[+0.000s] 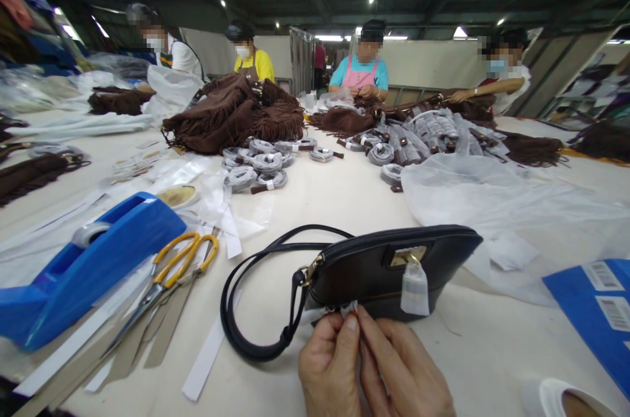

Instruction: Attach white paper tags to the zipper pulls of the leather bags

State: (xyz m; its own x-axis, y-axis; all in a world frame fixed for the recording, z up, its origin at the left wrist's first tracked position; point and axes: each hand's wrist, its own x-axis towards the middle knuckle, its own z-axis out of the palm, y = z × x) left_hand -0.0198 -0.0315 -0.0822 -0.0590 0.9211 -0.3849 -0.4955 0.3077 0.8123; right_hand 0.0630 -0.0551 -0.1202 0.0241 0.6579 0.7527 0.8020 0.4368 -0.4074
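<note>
— Where is the black handbag [374, 266]?
— Flat on the pale table [339, 200], straight ahead of the person. Its long strap [226, 318] loops out from its left end.
— And the hands?
— Both are at the handbag's near edge. The left hand [329, 368] and the right hand [406, 374] touch each other. Their fingertips are closed on a small white slip [350, 307] lying against the bag's lower seam, a tight pinch from both sides.
— Anything on the handbag's front?
— A gold clasp [407, 255], with a bit of clear wrap [415, 289] hanging below it.
— What lies left of the handbag?
— Yellow-handled scissors [167, 276], just beyond the strap loop, on white paper strips [207, 358]. Further left is a blue tape dispenser [88, 259].
— Right of it?
— A blue card with barcodes [590, 318], and behind that a sheet of clear plastic [492, 207].
— Beyond the handbag?
— Coiled wrapped straps [266, 164], then a heap of brown fringed bags [236, 115]. Four other people work at the table's far side, well apart from the handbag.
</note>
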